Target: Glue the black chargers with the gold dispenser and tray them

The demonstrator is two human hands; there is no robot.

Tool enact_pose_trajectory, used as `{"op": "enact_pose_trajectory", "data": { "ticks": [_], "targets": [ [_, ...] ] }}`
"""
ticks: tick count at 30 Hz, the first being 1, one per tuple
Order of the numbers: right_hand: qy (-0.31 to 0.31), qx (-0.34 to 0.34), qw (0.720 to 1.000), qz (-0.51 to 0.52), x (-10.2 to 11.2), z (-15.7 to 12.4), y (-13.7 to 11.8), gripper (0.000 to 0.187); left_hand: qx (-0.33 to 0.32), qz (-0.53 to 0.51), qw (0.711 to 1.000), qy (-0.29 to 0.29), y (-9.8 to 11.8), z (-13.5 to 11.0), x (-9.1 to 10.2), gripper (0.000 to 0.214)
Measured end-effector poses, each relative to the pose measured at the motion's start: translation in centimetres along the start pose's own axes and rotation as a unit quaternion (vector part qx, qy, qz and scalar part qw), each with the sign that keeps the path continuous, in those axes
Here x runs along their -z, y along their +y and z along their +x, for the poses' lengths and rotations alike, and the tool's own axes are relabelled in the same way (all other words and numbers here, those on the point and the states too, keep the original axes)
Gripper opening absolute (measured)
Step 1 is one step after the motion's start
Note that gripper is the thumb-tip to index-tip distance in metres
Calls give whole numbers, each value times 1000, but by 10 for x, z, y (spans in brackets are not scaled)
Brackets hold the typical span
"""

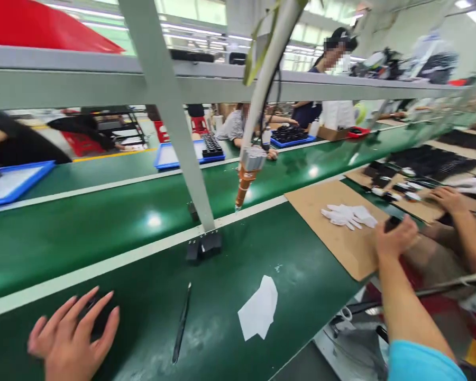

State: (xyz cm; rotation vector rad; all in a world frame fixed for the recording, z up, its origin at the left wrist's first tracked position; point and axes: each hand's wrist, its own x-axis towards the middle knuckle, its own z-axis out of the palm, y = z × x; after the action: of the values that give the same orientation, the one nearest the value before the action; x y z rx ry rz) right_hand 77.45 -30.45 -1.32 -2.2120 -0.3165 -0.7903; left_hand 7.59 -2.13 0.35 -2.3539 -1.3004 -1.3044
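Holding a black part (392, 224) near the glove (343, 215), the right hand (396, 239) has curled fingers, while the left hand (72, 334), fingers wide, is over a dark piece (104, 318) on the bench (214, 296).

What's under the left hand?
Under the left hand, a black object shows between thumb and fingers, with green table around. The hand covers the rest; the object's full shape can't be told.
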Motion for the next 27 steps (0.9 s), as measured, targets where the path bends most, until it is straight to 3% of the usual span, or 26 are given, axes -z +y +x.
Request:
{"op": "enact_pose_trajectory", "data": {
  "ticks": [1, 3, 5, 7, 8, 10, 11, 13, 15, 18, 21, 24, 27],
  "targets": [
    [8, 14, 1000, 22, -2, 2, -8, 78, -34, 36, 999, 22, 3, 6, 3, 58],
    [15, 45, 995, 88, -6, 1, -36, 78, -62, 35, 997, -7, 14, 27, 1, 55],
    [-27, 59, 962, 265, -8, -11, -83, 74, -65, 16, 997, -45, 28, 58, -13, 48],
    [-150, 76, 894, 417, -7, -35, -140, 63, -42, -17, 992, -117, 41, 91, -39, 49],
    [-240, 82, 850, 462, -6, -49, -170, 62, -19, -38, 987, -158, 46, 106, -56, 54],
    [-427, 77, 739, 516, -3, -81, -223, 69, 27, -83, 967, -238, 51, 132, -93, 69],
    [-483, 74, 695, 527, -2, -96, -246, 76, 66, -102, 953, -276, 51, 141, -111, 78],
    [-559, 69, 635, 528, -1, -123, -279, 81, 143, -132, 921, -338, 48, 154, -143, 91],
    [-588, 52, 600, 539, -1, -143, -299, 84, 173, -136, 911, -348, 42, 159, -164, 94],
    [-598, 29, 568, 565, -2, -162, -316, 84, 203, -132, 911, -334, 32, 159, -175, 81],
    [-586, 18, 570, 575, -1, -173, -326, 79, 221, -129, 912, -320, 30, 153, -163, 64],
    [-574, 15, 586, 572, 3, -182, -332, 70, 218, -137, 913, -317, 36, 137, -133, 62],
    [-570, 23, 607, 554, 12, -191, -336, 60, 185, -164, 912, -326, 43, 107, -86, 63]
  ]
}}
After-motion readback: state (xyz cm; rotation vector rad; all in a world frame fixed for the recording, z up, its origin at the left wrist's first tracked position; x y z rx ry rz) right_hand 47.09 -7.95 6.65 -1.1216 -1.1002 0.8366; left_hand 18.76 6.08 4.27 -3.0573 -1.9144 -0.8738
